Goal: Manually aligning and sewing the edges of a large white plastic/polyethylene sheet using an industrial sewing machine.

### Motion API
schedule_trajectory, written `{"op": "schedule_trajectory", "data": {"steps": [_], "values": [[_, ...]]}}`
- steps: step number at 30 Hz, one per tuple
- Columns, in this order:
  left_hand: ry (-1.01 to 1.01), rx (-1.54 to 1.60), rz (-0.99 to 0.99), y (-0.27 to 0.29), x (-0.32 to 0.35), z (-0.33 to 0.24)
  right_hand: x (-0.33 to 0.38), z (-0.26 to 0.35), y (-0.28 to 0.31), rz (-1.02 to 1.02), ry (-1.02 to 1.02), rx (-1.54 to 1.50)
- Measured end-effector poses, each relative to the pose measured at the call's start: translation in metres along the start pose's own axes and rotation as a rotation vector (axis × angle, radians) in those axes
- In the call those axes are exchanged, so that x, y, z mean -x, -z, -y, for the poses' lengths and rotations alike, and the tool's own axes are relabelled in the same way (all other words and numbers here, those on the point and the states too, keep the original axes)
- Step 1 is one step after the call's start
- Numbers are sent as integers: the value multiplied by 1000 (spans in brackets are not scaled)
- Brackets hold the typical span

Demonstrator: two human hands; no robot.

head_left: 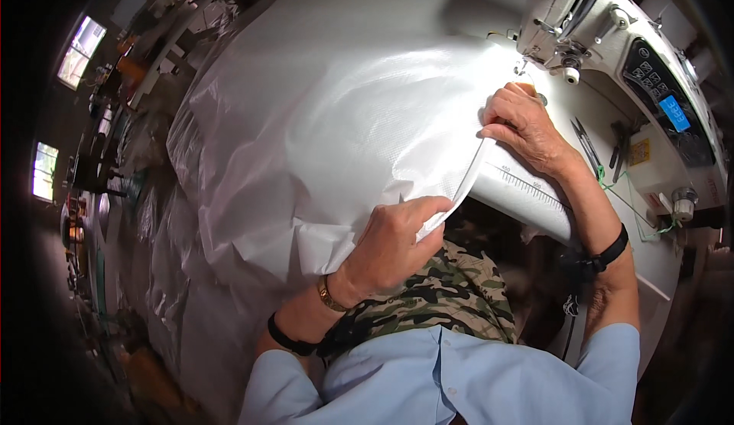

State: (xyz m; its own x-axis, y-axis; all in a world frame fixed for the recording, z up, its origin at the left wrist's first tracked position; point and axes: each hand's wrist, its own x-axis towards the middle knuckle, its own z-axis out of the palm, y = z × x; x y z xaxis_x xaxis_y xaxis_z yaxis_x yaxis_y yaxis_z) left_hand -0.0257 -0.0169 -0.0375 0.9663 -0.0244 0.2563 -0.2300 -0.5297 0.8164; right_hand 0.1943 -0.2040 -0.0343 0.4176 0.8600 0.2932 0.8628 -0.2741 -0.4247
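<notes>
A large sheet of white, slightly translucent fabric (329,134) spreads over the sewing table and hangs down on the left. My left hand (397,241) is closed on its near edge, fingers and thumb pinching a narrow fold. Farther up the same edge, my right hand (521,123) grips the fabric close to the needle area of a white sewing machine (562,27). Between the two hands the folded edge runs in a taut, slightly curved line. The right fingertips partly hide the presser foot, and bright light falls there.
Beside my right wrist, the table edge carries a ruler scale (527,184). Tweezers (587,146) and a dark tool (618,149) lie right of it, near green thread (612,184). The machine has a lit blue display (674,113). Cluttered shelving stands at far left.
</notes>
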Motion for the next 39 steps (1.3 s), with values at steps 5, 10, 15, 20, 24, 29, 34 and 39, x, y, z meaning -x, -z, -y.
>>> {"op": "schedule_trajectory", "data": {"steps": [5, 10, 15, 20, 24, 29, 34, 39], "values": [[-20, 11, 27, -11, 0, -4, 1, -3, 0, -53, -27, -12], [-72, -7, 27, -13, -3, -8, 4, -8, 0, -36, -66, 7], [-106, -18, 17, -11, -4, -11, 7, -7, -1, -184, 29, 116], [-100, -6, 8, -9, -5, -12, 7, -7, 2, -94, -49, 86], [-85, 7, 8, -7, -5, -11, 6, -7, 2, -83, -64, 109], [-46, -6, 33, -9, -2, -9, 5, -9, 3, -53, -69, 156], [-84, -17, 17, -16, 0, -4, 4, -13, 3, -17, -80, 190], [-142, -24, 33, -25, 1, 0, 8, -9, -8, -293, -180, 251]]}}
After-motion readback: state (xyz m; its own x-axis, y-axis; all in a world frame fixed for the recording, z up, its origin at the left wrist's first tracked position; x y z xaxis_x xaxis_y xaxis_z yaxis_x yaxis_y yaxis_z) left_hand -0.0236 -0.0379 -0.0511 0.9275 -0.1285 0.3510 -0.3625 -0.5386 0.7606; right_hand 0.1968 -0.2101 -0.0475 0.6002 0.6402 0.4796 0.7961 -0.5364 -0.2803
